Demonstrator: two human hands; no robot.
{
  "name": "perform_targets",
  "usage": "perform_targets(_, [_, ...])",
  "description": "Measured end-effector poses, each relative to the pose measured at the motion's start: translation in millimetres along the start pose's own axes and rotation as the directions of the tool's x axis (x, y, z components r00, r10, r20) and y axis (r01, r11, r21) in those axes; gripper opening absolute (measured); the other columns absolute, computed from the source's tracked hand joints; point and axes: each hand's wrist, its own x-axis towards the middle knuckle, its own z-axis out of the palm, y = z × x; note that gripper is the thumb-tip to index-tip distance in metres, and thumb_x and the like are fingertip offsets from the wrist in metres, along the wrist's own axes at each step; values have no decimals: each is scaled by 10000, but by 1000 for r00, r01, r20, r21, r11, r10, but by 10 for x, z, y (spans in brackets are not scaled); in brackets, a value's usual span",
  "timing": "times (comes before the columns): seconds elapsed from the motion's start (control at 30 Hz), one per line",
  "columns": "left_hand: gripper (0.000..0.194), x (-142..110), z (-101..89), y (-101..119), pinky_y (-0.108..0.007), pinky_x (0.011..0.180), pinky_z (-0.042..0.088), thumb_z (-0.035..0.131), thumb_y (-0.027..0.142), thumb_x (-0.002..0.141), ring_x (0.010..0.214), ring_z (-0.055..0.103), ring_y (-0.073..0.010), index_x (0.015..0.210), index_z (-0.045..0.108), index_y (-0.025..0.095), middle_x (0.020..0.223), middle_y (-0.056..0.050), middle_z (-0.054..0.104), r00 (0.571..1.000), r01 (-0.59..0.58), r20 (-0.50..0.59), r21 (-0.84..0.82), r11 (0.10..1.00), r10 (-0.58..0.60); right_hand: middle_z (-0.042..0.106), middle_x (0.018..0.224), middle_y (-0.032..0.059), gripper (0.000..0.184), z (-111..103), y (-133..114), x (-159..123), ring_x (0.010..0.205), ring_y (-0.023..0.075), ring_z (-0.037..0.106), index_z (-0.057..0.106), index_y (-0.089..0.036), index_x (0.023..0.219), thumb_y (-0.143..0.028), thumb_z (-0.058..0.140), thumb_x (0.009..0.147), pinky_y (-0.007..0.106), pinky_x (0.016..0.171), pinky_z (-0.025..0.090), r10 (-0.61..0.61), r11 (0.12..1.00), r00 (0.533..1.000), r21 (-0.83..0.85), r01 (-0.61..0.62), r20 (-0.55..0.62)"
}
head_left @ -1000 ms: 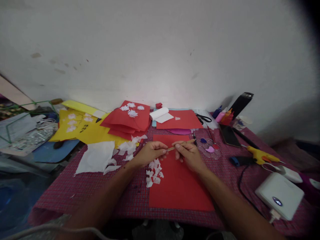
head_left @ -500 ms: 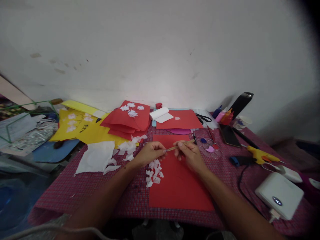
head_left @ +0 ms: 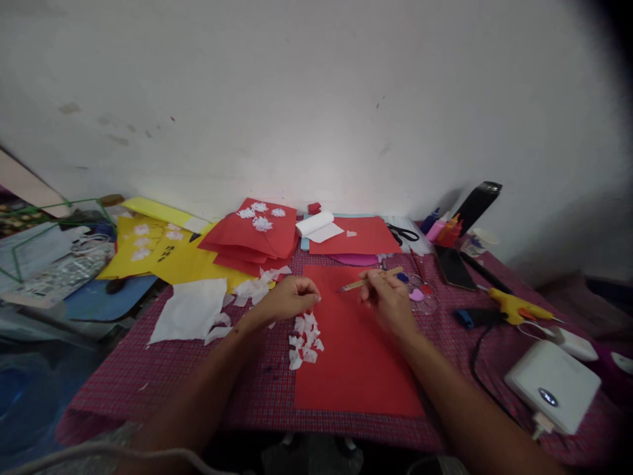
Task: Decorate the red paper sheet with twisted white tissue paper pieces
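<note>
My right hand (head_left: pixel 388 300) grips a pale wooden paintbrush (head_left: pixel 356 284), its darker tip pointing left above the red sheet of paper (head_left: pixel 363 369). My left hand (head_left: pixel 295 297) is closed in a pinch by the sheet's left edge; whatever sits between its fingertips is too small to make out. Just below it, torn bits of white tissue paper (head_left: pixel 306 343) lie in a pile across the red sheet's edge. Close to my right hand is a clear round palette (head_left: pixel 428 307) with blue, pink and red paint.
On the left lie a white tissue sheet (head_left: pixel 190 310) and yellow paper (head_left: pixel 185 264). Behind are red papers with white flowers (head_left: pixel 230 237), a tissue roll (head_left: pixel 316 224) and scissors (head_left: pixel 403 234). A phone (head_left: pixel 453 269), glue gun (head_left: pixel 519 307), black flask (head_left: pixel 479 204) and white power bank (head_left: pixel 554 386) occupy the right.
My right hand has moved right with the paintbrush, drawing its tip away from my left fingers. My left hand has shifted slightly left and stays pinched.
</note>
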Motion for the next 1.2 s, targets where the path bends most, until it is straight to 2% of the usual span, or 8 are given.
perform_targets(0.17, [290, -124, -318, 126, -196, 500, 352, 556, 361, 853, 536, 515, -101, 705, 707, 163, 601, 1, 618, 957, -134, 287, 282, 950, 49, 573, 548, -11, 269, 25, -18, -4, 456, 115, 489, 666, -172, 839, -425, 588, 889, 231, 429, 359, 20, 1000, 1000, -15, -20, -8])
perform_targets(0.2, [269, -123, -362, 125, -202, 523, 372, 556, 356, 855, 564, 539, -113, 753, 726, 174, 626, -2, 639, 969, -146, 235, 292, 945, 78, 573, 548, -11, 272, 32, -14, -9, 455, 115, 487, 667, -170, 839, -426, 589, 888, 231, 429, 361, 24, 1000, 1000, -15, -24, -1])
perform_targets(0.27, [214, -98, -445, 89, -223, 600, 419, 571, 326, 842, 662, 596, -145, 887, 740, 202, 732, -11, 693, 988, -128, -33, 347, 929, 149, 572, 548, -11, 275, 40, -3, -14, 454, 114, 483, 668, -168, 838, -426, 588, 889, 230, 426, 358, 27, 1000, 1000, -14, -26, 8])
perform_targets(0.37, [222, -48, -589, -19, -276, 715, 444, 563, 277, 838, 806, 639, -199, 972, 726, 211, 890, -49, 733, 869, 39, -439, 521, 853, 229, 573, 554, -11, 274, 34, 20, -12, 452, 107, 480, 669, -165, 844, -421, 584, 895, 224, 422, 347, 20, 1000, 1000, -11, -20, 17])
perform_targets(0.47, [237, -29, -723, -122, -315, 762, 443, 542, 254, 840, 868, 649, -240, 983, 723, 198, 945, -86, 738, 827, 217, -517, 656, 723, 221, 574, 558, -12, 282, 25, 44, -10, 449, 103, 478, 672, -161, 844, -425, 586, 894, 221, 421, 348, 21, 1000, 999, -23, -20, 33])
perform_targets(0.6, [258, -15, -767, -202, -310, 755, 446, 501, 261, 853, 895, 652, -244, 982, 717, 201, 986, -85, 734, 869, 314, -475, 746, 587, 139, 570, 561, -15, 290, 23, 61, -17, 454, 106, 480, 673, -156, 855, -433, 593, 888, 223, 423, 355, 22, 999, 998, -45, -19, 55])
perform_targets(0.8, [256, 45, -697, -311, -321, 867, 442, 555, 323, 822, 959, 624, -252, 961, 718, 182, 976, -108, 707, 953, 203, -283, 862, 464, 109, 574, 571, -16, 276, 25, 50, -28, 455, 101, 487, 677, -158, 866, -417, 588, 898, 220, 432, 370, 14, 998, 997, -59, -9, 75])
perform_targets(1.2, [243, 41, -718, -369, -289, 709, 435, 492, 348, 883, 867, 643, -233, 940, 686, 213, 973, -89, 711, 962, 223, -271, 858, 463, 37, 575, 574, -14, 275, 25, 59, -23, 458, 101, 489, 675, -155, 870, -410, 579, 908, 218, 432, 371, 7, 997, 997, -81, 0, 82])
